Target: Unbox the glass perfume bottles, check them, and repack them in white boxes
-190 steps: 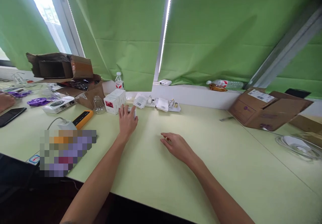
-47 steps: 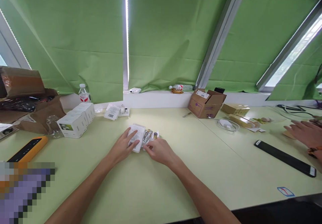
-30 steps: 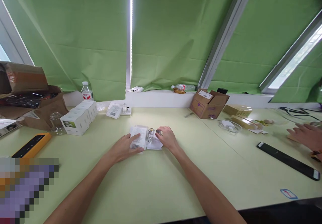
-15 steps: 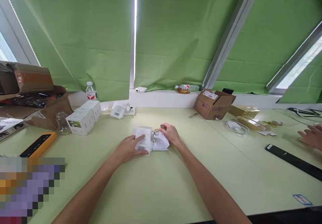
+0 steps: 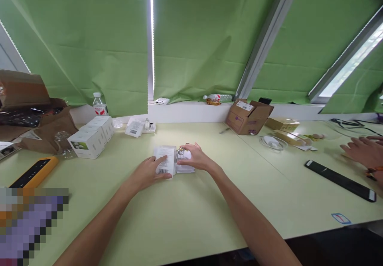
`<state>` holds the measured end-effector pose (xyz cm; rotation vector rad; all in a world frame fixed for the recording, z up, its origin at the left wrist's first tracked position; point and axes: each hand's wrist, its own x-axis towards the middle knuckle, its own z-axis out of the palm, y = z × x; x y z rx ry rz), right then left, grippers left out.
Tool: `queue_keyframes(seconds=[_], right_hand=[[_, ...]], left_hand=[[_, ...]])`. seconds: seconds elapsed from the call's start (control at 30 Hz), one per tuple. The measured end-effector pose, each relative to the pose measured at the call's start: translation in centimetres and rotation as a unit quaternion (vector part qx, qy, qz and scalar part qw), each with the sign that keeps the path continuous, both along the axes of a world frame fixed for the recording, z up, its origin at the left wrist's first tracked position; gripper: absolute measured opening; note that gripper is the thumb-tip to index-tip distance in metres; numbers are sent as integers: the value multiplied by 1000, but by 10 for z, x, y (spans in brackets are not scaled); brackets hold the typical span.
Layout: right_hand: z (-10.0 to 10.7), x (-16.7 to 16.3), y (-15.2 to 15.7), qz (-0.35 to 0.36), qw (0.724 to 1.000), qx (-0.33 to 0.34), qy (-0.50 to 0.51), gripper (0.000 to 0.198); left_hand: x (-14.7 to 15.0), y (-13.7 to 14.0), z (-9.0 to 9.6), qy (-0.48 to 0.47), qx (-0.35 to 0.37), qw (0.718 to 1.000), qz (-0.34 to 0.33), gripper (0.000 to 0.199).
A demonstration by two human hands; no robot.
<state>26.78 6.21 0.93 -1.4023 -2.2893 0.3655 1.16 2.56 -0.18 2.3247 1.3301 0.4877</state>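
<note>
My left hand (image 5: pixel 148 172) holds a white packet (image 5: pixel 169 166) with printed text and a barcode down on the table, its index finger and thumb stretched across the front. The undersides of its other fingers are hidden. Close beside it, my right hand (image 5: pixel 196 157) has its thumb and fingers round a small clear glass bottle (image 5: pixel 180 154) with a gold-coloured neck. White packaging (image 5: pixel 185 169) lies under that hand, right against the packet. The right fingers partly cover the bottle.
Behind my hands are a similar barcoded packet (image 5: pixel 134 127) and white boxes (image 5: pixel 86 142). A cardboard box (image 5: pixel 247 118) stands at the back right. Another person's hand (image 5: pixel 360 150) is at the right, near a long black object (image 5: pixel 339 181). An orange-and-black device (image 5: pixel 34 173) lies left.
My right hand has shifted left and closed round the glass bottle. My left hand stays on the packet. The view has turned slightly right, and the other person's hand shows more.
</note>
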Motion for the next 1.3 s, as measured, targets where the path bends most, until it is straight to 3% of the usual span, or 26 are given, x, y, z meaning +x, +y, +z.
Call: queue_keyframes(seconds=[0.2,0.5,0.67,0.8,0.87,1.03,1.3], right_hand=[[-9,-1,21,-46,999,17,20,68],[-16,-2,61,-125,991,37,-39,64],[-19,-8,51,-166,978,106,-60,73],[-4,-12,26,-189,966,178,-2,48],[4,-14,13,-181,972,148,27,38],[7,-30,-8,-58,998,-4,14,40],[-14,-55,-12,-66,997,-34,-4,52]], left_hand=[[1,-3,5,0,-10,1000,8,75],[2,-2,4,8,17,1000,13,68],[5,-3,-2,29,47,997,51,69],[8,-2,-8,23,76,995,60,65],[8,-1,-10,16,77,995,64,62],[3,4,-13,-17,27,996,87,68],[5,2,-4,-143,45,983,108,55]])
